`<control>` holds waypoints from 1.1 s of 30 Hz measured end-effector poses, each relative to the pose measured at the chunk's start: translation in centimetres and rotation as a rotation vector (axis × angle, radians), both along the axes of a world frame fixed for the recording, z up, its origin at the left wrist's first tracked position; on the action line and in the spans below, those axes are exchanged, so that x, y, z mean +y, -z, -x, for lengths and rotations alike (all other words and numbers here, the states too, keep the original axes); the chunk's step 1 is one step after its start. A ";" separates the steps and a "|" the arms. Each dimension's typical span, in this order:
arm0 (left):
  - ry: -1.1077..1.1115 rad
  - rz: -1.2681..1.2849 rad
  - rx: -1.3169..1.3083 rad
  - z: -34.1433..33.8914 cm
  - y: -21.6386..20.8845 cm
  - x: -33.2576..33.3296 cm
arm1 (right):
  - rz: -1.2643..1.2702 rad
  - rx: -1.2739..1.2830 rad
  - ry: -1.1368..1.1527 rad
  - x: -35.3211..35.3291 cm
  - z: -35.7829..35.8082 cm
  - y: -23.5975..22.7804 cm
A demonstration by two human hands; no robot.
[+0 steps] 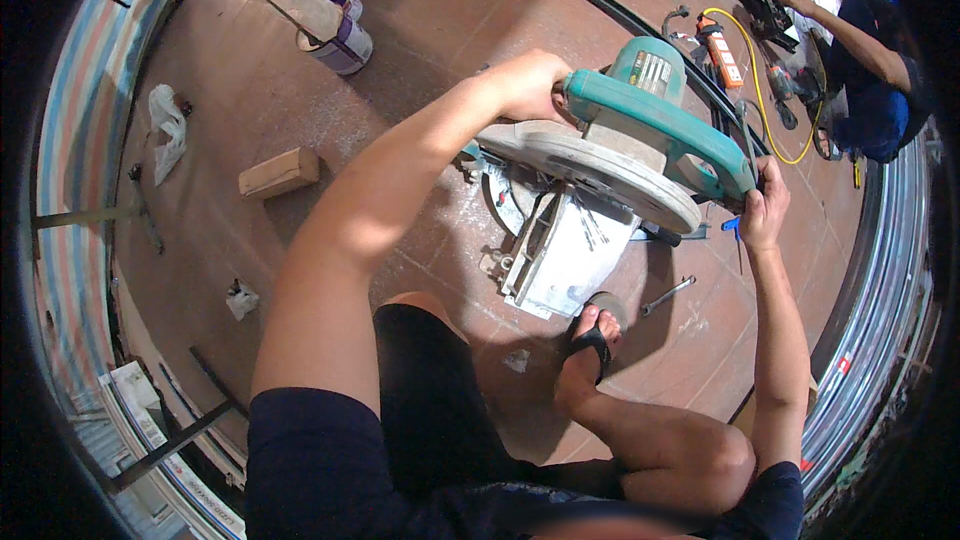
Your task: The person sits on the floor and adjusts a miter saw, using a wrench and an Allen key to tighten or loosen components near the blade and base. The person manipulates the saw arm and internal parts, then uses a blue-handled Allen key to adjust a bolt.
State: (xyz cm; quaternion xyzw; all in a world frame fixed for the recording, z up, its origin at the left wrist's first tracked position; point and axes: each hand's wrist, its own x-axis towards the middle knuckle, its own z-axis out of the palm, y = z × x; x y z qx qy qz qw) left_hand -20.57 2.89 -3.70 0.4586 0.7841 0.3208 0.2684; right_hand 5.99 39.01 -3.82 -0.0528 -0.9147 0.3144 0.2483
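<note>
A teal cut-off saw [650, 115] with a grey disc guard stands tilted on its pale metal base [580, 252], in front of my knees. Reaching to its far left side, my left hand [535, 88] is closed on the saw body beside the handle's end; some fingers are hidden behind it. At the right end of the teal handle, my right hand [766, 204] has its fingers closed against the housing. A thin grey metal piece [745, 135] rises just above that hand; whether the hand touches it I cannot tell.
A wrench [668, 295] lies on the tiles by my sandalled foot [597, 333]. Leftward are a wooden block [279, 173] and paint buckets [340, 45]. Dark metal profiles [640, 30], an orange power strip [718, 52] and yellow cord lie beyond; another person [868, 70] works far right.
</note>
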 end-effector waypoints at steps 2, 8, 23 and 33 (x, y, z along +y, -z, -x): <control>0.056 -0.073 -0.140 0.3 0.0 -0.3 | 0.001 -0.022 0.002 -0.2 0.0 -0.3; -0.046 -0.097 -0.204 0.3 -0.5 -0.4 | 0.005 -0.037 0.025 0.1 -0.3 -1.2; -0.176 -0.261 -0.277 1.1 0.8 -4.5 | -0.240 0.123 -0.038 -5.0 3.7 -13.4; -0.465 -0.225 -0.569 1.6 0.6 -4.7 | 0.362 0.307 0.132 -5.7 -2.5 -7.2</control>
